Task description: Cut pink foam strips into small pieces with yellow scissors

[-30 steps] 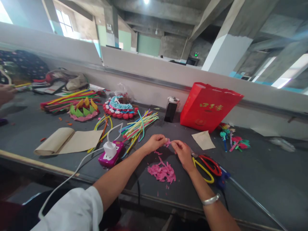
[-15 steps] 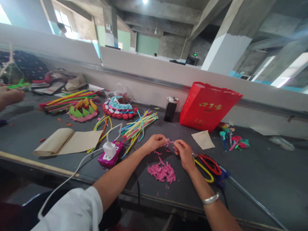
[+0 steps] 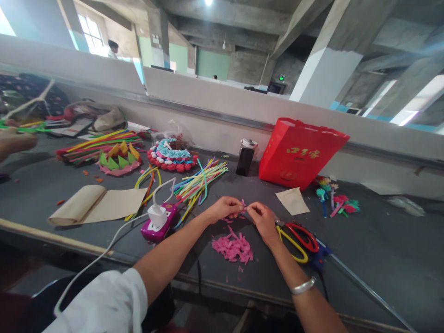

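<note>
My left hand pinches a small pink piece, which looks like a crafted strip or flower part, above the dark table. Close beside it, my right hand has thumb and fingertips pressed together on the same pink piece, though its exact shape is too small to make out. A heap of pink petal-like cut pieces lies just below both hands, with a few stray bits around it. To the right of my right wrist rest scissors with red handles and another pair with yellow handles.
At right lie a blue tool with a long clear rod and finished flowers. A red bag and black bottle stand behind. Left are a purple power strip, bundled colored stems, brown paper and another person's hand.
My hands have come closer together, the right one moving left toward the pink piece. At far left, the other person's hand and a pale stick have shifted.
</note>
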Available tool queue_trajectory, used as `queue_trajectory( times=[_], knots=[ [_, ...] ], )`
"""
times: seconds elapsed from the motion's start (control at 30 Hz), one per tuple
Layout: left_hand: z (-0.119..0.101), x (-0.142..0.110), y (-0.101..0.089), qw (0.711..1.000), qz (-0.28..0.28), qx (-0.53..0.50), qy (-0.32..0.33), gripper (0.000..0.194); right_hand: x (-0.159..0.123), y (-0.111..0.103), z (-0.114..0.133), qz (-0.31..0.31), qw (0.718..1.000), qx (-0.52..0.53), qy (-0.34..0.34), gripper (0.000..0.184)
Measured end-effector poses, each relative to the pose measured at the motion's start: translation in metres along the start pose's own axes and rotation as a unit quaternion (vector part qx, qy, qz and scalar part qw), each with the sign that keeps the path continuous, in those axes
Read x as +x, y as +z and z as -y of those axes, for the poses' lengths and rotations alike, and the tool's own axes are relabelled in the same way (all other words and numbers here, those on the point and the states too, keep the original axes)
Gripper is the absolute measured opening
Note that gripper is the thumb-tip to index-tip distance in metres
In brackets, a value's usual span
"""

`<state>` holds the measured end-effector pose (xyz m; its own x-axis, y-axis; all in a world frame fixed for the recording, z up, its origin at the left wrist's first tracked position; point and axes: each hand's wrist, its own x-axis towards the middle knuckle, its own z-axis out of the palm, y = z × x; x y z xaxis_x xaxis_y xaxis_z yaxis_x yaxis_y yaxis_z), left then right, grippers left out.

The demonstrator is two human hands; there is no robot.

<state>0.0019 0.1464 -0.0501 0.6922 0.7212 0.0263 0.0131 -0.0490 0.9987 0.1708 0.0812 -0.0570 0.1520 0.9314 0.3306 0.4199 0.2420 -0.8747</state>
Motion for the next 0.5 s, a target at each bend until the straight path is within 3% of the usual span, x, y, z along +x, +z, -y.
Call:
queue_trajectory(
  times=[0.37,0.5],
  knots=[
    [-0.0029,-0.003,0.0,1.0,0.029,-0.006,0.0,0.034,-0.0021,-0.0003,0.0068,0.029,0.999,-0.02,-0.04,0.017],
    [-0.0047,-0.0033,-0.0011,1.0,0.019,-0.004,0.0,0.029,-0.0014,-0.0014,0.0019,-0.016,1.0,-0.007,-0.018,0.019]
  ],
)
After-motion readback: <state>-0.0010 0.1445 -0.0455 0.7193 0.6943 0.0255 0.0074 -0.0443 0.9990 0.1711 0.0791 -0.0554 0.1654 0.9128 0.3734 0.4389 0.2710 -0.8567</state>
